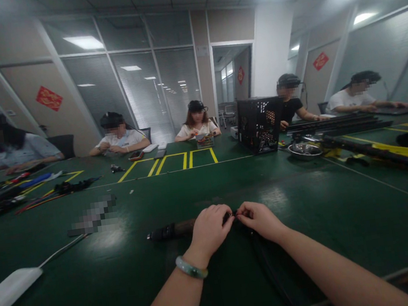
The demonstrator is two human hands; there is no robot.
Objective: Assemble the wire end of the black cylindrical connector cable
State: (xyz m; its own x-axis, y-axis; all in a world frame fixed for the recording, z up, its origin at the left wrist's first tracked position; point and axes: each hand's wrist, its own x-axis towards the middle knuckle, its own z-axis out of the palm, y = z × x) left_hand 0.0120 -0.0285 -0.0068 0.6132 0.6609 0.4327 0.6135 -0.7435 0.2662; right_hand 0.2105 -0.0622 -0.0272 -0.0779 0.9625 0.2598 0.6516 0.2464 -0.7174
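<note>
A long, dark, cylindrical tool that looks like an electric screwdriver (184, 228) lies across the green table, its metal tip pointing left. My left hand (213, 224) wraps over its rear part, with thumb and fingers closed near the back end. Close beside it, my right hand (259, 218) is closed in a pinch, its fingertips almost meeting those of the left. What lies between the right fingertips is too small and covered to make out. From below the right hand a black cable (265, 260) runs down to the table's near edge.
A phone-like device (94, 215) with a white cable to a white power strip (12, 293) lies left. Loose wires (69, 187) are farther back. A black computer case (260, 124), metal bowl (304, 150) and yellow-black parts (387, 149) stand right. Several people sit across the table.
</note>
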